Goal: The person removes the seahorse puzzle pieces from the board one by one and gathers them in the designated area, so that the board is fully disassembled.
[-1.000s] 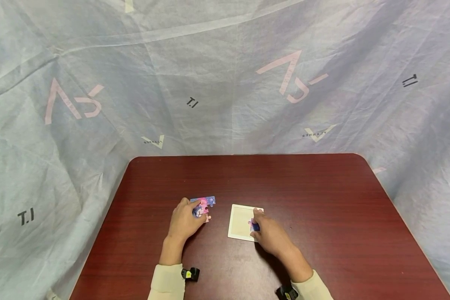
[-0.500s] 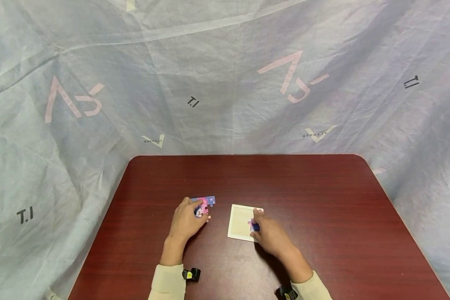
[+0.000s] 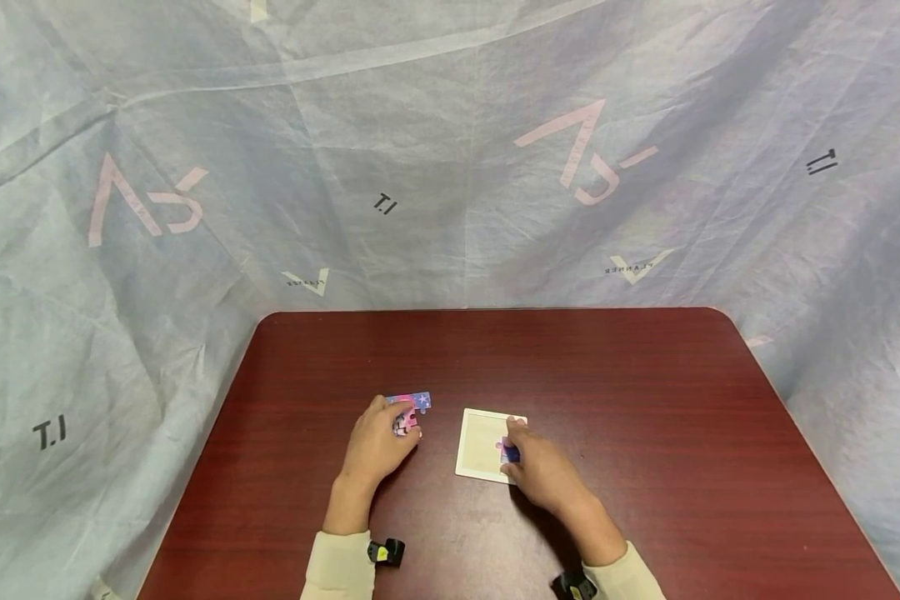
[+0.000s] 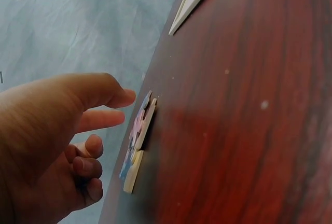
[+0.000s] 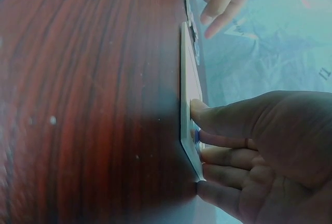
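On the right of a shallow cream tray [image 3: 480, 447], a blue and pink jigsaw piece [image 3: 507, 452] lies inside the rim. My right hand [image 3: 546, 473] rests at that side, thumb and index finger on either side of the piece. The right wrist view shows its other fingers reaching along the tray's edge, nearly straight. To the left, several jigsaw pieces [image 3: 420, 402] in blue and pink lie grouped on the table. My left hand [image 3: 375, 442] hovers over them, partly hiding them. In the left wrist view its thumb and index finger [image 4: 104, 119] reach out, held above the wooden pieces [image 4: 147, 125].
The dark red wooden table [image 3: 645, 400] has rounded far corners. A grey printed cloth [image 3: 450, 167] hangs behind it and along both sides. Black wrist cameras [image 3: 387, 552] are strapped by the cream sleeves [image 3: 339, 562].
My left hand has shifted slightly to the right over the grouped pieces, covering more of the nearer ones and uncovering less of the group. My right hand and the tray have stayed in place.
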The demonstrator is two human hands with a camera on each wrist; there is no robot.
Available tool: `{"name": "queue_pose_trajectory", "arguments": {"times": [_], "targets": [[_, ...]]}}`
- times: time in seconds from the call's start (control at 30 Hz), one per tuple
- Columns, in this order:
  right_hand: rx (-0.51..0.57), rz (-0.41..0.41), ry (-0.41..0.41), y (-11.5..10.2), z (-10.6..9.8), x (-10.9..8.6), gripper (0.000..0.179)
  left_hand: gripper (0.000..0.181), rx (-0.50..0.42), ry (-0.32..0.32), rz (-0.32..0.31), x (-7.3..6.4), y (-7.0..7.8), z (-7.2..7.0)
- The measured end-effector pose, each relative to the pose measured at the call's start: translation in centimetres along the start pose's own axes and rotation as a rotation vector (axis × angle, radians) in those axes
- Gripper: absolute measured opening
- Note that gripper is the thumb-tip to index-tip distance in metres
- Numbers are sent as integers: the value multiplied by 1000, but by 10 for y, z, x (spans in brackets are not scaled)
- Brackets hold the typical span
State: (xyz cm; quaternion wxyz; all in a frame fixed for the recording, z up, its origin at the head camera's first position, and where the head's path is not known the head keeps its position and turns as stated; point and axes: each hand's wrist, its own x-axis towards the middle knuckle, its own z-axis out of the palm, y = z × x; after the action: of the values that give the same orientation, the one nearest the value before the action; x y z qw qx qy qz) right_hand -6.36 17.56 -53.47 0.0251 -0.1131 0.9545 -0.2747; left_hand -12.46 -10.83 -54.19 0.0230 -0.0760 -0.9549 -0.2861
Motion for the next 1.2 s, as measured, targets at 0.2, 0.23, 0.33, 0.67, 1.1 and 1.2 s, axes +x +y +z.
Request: {"name": "queue_pose_trajectory", "arguments": {"times": [0.2, 0.23, 0.33, 0.67, 1.1, 1.2], "targets": [[-2, 8, 3, 2, 2, 0, 66, 44, -7, 4, 23, 0, 5, 2], [-1, 9, 4, 2, 2, 0, 67, 44, -10, 6, 31, 0, 6, 2], [-3, 9, 6, 3, 2, 0, 68, 43, -18, 4, 48, -1, 8, 2], [10, 8, 7, 3, 2, 2, 41, 43, -40, 6, 88, -6, 17, 3], [56, 48, -17, 4, 0, 3, 45, 36, -38, -39, 160, -12, 41, 18], [64, 51, -25, 4, -1, 3, 44, 35, -35, -44, 162, -14, 45, 20]]}}
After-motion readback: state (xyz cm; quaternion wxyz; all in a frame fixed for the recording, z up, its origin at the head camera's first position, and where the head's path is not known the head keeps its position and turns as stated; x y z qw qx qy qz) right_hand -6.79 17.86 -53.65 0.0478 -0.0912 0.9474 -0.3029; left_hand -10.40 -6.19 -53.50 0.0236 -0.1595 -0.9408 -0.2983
